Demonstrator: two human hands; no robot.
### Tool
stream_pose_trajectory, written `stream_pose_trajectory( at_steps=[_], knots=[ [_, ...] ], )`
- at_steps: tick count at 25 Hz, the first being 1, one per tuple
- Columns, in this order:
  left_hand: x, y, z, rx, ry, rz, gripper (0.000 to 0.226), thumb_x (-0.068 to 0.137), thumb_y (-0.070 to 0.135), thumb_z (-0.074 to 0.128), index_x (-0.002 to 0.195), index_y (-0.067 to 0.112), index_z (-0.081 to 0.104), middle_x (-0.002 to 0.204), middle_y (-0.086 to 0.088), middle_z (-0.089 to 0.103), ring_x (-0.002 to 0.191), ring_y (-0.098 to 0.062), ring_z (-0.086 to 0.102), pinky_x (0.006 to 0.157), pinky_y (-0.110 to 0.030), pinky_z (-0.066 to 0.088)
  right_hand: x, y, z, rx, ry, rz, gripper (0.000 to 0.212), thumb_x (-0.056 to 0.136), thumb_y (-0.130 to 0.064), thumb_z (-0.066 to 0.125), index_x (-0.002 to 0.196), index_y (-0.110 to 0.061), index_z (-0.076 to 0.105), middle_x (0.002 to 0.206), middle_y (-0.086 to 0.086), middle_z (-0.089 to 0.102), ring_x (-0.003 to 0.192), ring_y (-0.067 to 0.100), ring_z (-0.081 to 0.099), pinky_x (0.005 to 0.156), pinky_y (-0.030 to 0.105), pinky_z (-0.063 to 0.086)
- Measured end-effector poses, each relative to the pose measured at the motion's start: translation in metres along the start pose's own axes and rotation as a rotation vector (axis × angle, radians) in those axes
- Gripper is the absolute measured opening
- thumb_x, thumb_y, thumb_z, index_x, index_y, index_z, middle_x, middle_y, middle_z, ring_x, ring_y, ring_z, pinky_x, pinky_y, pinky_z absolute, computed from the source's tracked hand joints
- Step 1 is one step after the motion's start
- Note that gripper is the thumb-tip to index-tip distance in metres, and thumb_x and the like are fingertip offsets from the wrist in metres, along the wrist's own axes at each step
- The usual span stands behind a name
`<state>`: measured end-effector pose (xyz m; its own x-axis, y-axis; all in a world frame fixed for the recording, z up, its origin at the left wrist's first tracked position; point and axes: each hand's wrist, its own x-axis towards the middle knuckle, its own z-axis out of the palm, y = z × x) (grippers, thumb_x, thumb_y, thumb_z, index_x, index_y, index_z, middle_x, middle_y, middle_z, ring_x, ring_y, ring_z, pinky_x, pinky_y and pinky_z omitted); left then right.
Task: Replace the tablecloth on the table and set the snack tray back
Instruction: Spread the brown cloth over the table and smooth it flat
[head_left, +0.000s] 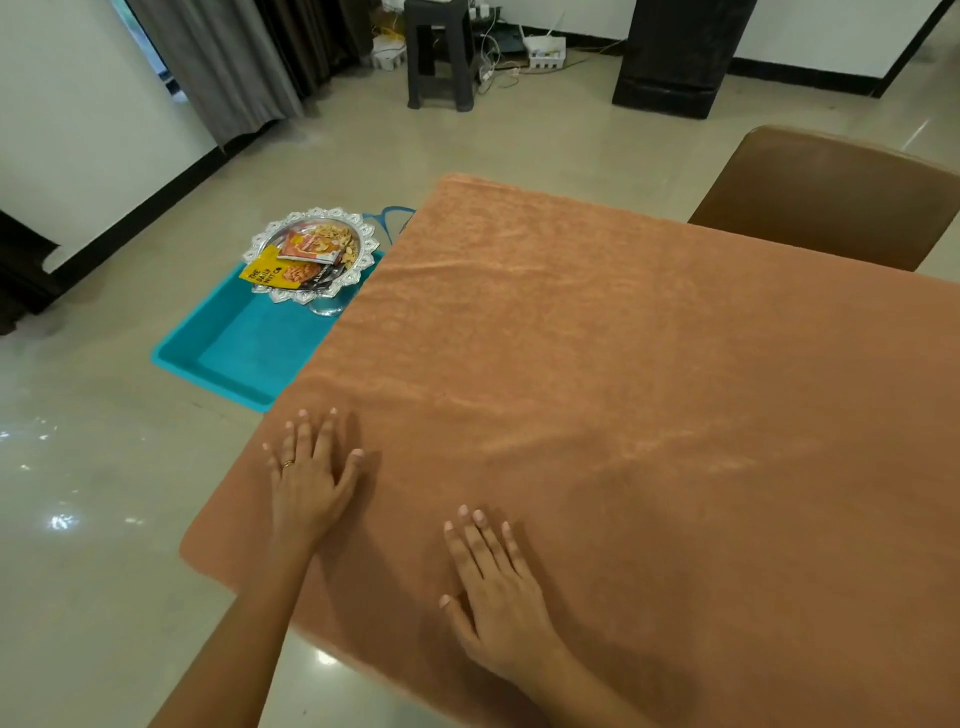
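Observation:
An orange tablecloth covers the whole table top, with light wrinkles across it. My left hand lies flat on the cloth near its left edge, fingers spread, a ring on one finger. Flat on the cloth too, my right hand rests closer to me, fingers apart. Neither hand holds anything. The silver snack tray with nuts and snack packets stands on a footed base inside a turquoise bin on the floor left of the table.
A brown chair stands at the table's far right side. Farther back are a dark plastic stool, a tall black speaker-like box, cables and a white power strip by the wall, and grey curtains at the left.

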<state>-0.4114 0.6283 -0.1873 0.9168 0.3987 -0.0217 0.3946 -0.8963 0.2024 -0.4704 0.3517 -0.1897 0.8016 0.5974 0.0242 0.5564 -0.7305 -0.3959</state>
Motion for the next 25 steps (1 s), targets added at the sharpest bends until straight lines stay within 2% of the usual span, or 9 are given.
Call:
stream_pose_trajectory(
  at_steps=[2, 6, 10, 13, 15, 17, 20, 25],
  knots=[
    [-0.032, -0.003, 0.001, -0.017, -0.027, -0.039, 0.079, 0.082, 0.072, 0.022, 0.150, 0.033, 0.022, 0.158, -0.013, 0.015, 0.146, -0.033, 0.009, 0.114, -0.053, -0.003, -0.016, -0.009, 0.007, -0.007, -0.047, -0.068, 0.078, 0.088, -0.054, 0.046, 0.152, -0.016, 0.022, 0.159, 0.004, 0.018, 0.148, 0.018, 0.009, 0.115, 0.043, 0.013],
    [-0.068, -0.020, 0.003, 0.018, -0.104, -0.130, 0.078, 0.079, 0.079, 0.015, 0.149, 0.046, 0.003, 0.160, -0.005, 0.005, 0.147, -0.031, 0.003, 0.113, -0.056, -0.007, -0.032, -0.009, 0.010, -0.024, -0.065, -0.089, 0.077, 0.089, -0.058, 0.043, 0.151, -0.017, 0.024, 0.158, 0.004, 0.021, 0.147, 0.016, 0.011, 0.115, 0.043, 0.013],
    [-0.064, -0.026, 0.001, 0.007, -0.140, -0.154, 0.079, 0.076, 0.081, 0.019, 0.147, 0.050, 0.004, 0.161, 0.001, 0.002, 0.147, -0.027, 0.002, 0.113, -0.056, -0.006, -0.033, -0.013, 0.010, -0.055, -0.089, -0.089, 0.074, 0.093, -0.056, 0.037, 0.152, -0.015, 0.021, 0.158, 0.006, 0.020, 0.147, 0.018, 0.010, 0.116, 0.042, 0.007],
    [-0.073, -0.022, 0.002, -0.021, -0.240, -0.205, 0.080, 0.080, 0.078, 0.025, 0.149, 0.045, 0.003, 0.161, -0.003, -0.005, 0.147, -0.030, -0.004, 0.112, -0.062, -0.007, -0.051, -0.021, 0.014, 0.046, -0.087, -0.073, 0.071, 0.095, -0.052, 0.036, 0.152, -0.014, 0.017, 0.159, 0.005, 0.013, 0.148, 0.017, 0.004, 0.117, 0.039, 0.001],
    [-0.094, -0.010, 0.007, -0.004, -0.187, -0.125, 0.083, 0.078, 0.078, 0.019, 0.150, 0.040, 0.005, 0.161, -0.004, -0.005, 0.147, -0.030, -0.004, 0.111, -0.061, -0.008, -0.071, -0.025, 0.018, 0.074, -0.089, -0.050, 0.072, 0.094, -0.052, 0.036, 0.152, -0.015, 0.016, 0.160, 0.004, 0.009, 0.148, 0.017, 0.002, 0.117, 0.039, 0.000],
    [-0.114, 0.006, 0.012, -0.007, -0.158, -0.033, 0.083, 0.077, 0.079, 0.015, 0.150, 0.042, 0.006, 0.161, -0.001, -0.001, 0.147, -0.028, -0.003, 0.112, -0.058, -0.008, -0.084, -0.024, 0.020, 0.036, -0.122, -0.024, 0.075, 0.091, -0.056, 0.039, 0.152, -0.016, 0.021, 0.159, 0.005, 0.014, 0.147, 0.019, 0.009, 0.115, 0.042, 0.004],
    [-0.121, 0.016, 0.016, -0.028, -0.139, -0.037, 0.079, 0.077, 0.079, 0.013, 0.149, 0.046, 0.004, 0.161, 0.001, 0.004, 0.147, -0.028, 0.000, 0.114, -0.056, -0.006, -0.086, -0.017, 0.017, -0.042, -0.126, -0.006, 0.078, 0.088, -0.060, 0.041, 0.151, -0.017, 0.025, 0.158, 0.006, 0.021, 0.146, 0.021, 0.015, 0.113, 0.046, 0.008],
    [-0.120, 0.017, 0.017, -0.047, -0.083, -0.010, 0.074, 0.082, 0.074, 0.011, 0.149, 0.043, 0.012, 0.160, 0.000, 0.011, 0.147, -0.027, 0.005, 0.115, -0.054, -0.004, -0.085, -0.013, 0.017, -0.108, -0.099, -0.005, 0.079, 0.086, -0.058, 0.044, 0.150, -0.017, 0.026, 0.157, 0.007, 0.020, 0.146, 0.022, 0.018, 0.113, 0.047, 0.011]
  ],
)
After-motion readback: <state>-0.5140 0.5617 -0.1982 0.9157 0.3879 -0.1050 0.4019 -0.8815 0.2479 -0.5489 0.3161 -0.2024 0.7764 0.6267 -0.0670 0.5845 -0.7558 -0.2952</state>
